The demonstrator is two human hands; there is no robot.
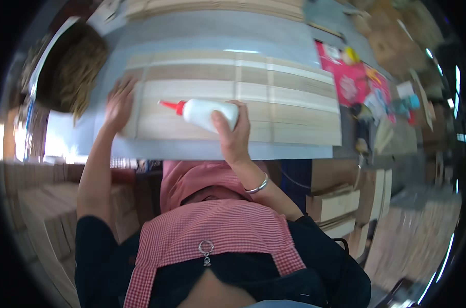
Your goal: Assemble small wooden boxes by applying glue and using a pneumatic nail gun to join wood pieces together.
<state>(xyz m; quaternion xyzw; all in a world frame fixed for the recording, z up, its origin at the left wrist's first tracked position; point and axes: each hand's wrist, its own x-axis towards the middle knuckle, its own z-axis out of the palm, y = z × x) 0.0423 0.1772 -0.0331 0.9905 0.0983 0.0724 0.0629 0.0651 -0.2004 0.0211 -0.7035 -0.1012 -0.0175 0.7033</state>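
Note:
In my right hand point(234, 134) is a white squeeze bottle point(204, 114) with a red nozzle, tilted on its side and pointing left. My fingers wrap around its base end. Below the bottle lies a flat panel of pale wooden boards point(305, 115), crossed by several narrow strips. Whether the nozzle touches the wood, I cannot tell. At the panel's left end my left hand point(120, 102) rests with fingers stretched out along the edge. It is slightly blurred and no held object shows in it.
A dark round bin point(53, 72) with tan shreds stands at the table's left. Pink printed sheets point(348, 84) and small bottles and tools clutter the right side. More wood point(217, 6) lies along the far edge. Stacked boards point(341, 205) stand below the table at right, others at left.

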